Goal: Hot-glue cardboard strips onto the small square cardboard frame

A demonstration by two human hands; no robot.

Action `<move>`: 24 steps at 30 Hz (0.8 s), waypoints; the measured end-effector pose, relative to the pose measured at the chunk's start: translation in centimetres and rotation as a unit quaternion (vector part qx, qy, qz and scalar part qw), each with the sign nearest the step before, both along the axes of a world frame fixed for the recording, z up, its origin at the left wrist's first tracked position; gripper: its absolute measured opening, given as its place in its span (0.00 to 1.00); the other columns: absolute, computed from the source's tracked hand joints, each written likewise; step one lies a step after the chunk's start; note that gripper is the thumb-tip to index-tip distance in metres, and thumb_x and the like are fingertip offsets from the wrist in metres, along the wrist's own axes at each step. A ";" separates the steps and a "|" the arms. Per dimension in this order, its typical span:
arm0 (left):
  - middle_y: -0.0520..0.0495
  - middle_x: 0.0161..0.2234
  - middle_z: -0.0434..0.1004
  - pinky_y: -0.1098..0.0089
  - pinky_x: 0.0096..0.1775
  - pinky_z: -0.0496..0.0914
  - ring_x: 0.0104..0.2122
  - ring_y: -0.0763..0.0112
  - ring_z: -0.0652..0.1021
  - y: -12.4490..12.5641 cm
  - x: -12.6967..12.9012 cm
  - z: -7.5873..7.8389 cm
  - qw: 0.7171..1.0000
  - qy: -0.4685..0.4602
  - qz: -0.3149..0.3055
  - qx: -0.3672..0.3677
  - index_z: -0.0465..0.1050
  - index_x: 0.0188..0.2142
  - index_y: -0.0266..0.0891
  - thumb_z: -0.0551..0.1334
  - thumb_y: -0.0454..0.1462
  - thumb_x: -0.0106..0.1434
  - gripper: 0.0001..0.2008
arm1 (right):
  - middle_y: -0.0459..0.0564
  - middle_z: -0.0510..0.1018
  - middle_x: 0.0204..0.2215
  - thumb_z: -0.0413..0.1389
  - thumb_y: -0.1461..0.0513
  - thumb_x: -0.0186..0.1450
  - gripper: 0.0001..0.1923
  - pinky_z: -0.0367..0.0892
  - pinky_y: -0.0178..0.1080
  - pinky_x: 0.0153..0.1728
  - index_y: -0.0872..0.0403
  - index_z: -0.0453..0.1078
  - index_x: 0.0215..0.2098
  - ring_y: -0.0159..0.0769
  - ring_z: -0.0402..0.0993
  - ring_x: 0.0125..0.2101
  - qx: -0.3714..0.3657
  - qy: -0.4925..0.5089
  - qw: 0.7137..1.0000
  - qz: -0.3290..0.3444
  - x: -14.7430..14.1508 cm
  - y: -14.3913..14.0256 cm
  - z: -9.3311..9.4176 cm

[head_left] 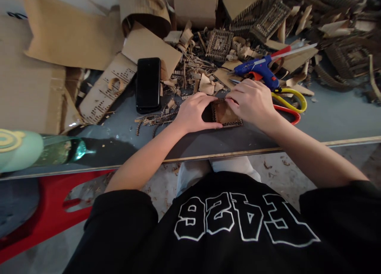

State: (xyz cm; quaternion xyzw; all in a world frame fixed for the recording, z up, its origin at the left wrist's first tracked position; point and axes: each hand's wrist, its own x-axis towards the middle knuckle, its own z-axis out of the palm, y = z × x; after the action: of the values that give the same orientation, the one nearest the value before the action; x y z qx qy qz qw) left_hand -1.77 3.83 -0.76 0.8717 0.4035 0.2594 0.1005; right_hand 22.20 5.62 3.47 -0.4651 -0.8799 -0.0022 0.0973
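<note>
A small, shallow square cardboard box (225,114) with corrugated edges lies on the table near its front edge. My left hand (193,113) grips it from the left, thumb at the near side and fingers at the far side. My right hand (253,101) presses its bent fingers and thumb on the far right rim; part of that rim is hidden under them. Just beyond my right hand lies a blue glue gun (258,69) with a glue stick in its back. Scissors with yellow and red handles (293,97) lie to its right, their blades mostly hidden.
A black phone (148,83) lies left of my hands, beside a cut cardboard strip (107,87). Cardboard scraps (205,83) and corrugated square pieces (219,44) crowd the back. A green bottle (59,149) lies at the left edge, above a red stool (56,202).
</note>
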 end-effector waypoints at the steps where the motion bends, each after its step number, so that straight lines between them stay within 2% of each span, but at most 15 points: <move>1: 0.31 0.55 0.84 0.47 0.60 0.77 0.57 0.44 0.82 0.0 0.0 0.0 1.000 0.000 0.001 0.001 0.77 0.62 0.32 0.65 0.73 0.59 0.51 | 0.61 0.84 0.45 0.46 0.59 0.78 0.22 0.70 0.52 0.50 0.55 0.83 0.43 0.55 0.76 0.51 0.001 0.004 1.000 -0.002 -0.1 0.0 -0.1; 5: 0.31 0.54 0.84 0.46 0.61 0.77 0.58 0.44 0.81 0.1 -0.1 0.0 1.000 -0.002 -0.014 0.006 0.78 0.61 0.33 0.61 0.74 0.61 0.50 | 0.60 0.84 0.43 0.47 0.59 0.77 0.21 0.70 0.52 0.50 0.54 0.83 0.42 0.55 0.76 0.52 -0.007 0.003 1.000 -0.007 -0.3 -0.2 0.2; 11: 0.31 0.56 0.84 0.42 0.62 0.75 0.59 0.42 0.80 0.2 0.0 0.0 1.000 -0.018 -0.011 -0.016 0.78 0.61 0.35 0.64 0.73 0.59 0.49 | 0.58 0.84 0.50 0.55 0.55 0.72 0.19 0.72 0.53 0.49 0.51 0.82 0.54 0.58 0.75 0.55 -0.019 0.007 0.999 -0.027 1.5 -0.1 2.1; 16: 0.32 0.56 0.84 0.42 0.63 0.74 0.59 0.42 0.80 0.2 0.0 0.1 0.999 -0.025 -0.012 -0.026 0.78 0.61 0.36 0.64 0.73 0.59 0.49 | 0.59 0.85 0.48 0.53 0.57 0.72 0.18 0.72 0.52 0.49 0.52 0.84 0.50 0.57 0.75 0.54 -0.036 -0.011 0.999 -0.018 3.0 0.4 2.5; 24: 0.30 0.58 0.82 0.41 0.65 0.72 0.62 0.42 0.78 0.2 0.1 0.1 0.999 -0.021 -0.011 -0.021 0.78 0.61 0.35 0.59 0.76 0.59 0.52 | 0.57 0.84 0.51 0.51 0.58 0.75 0.17 0.70 0.53 0.53 0.51 0.82 0.49 0.55 0.73 0.57 -0.063 -0.012 0.998 -0.012 3.0 0.7 2.3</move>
State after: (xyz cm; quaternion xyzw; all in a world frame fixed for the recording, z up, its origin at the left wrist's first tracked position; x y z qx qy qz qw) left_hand -1.71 4.08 -0.64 0.8680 0.3972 0.2682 0.1300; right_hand 25.21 6.31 5.74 -0.4809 -0.8737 0.0462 0.0572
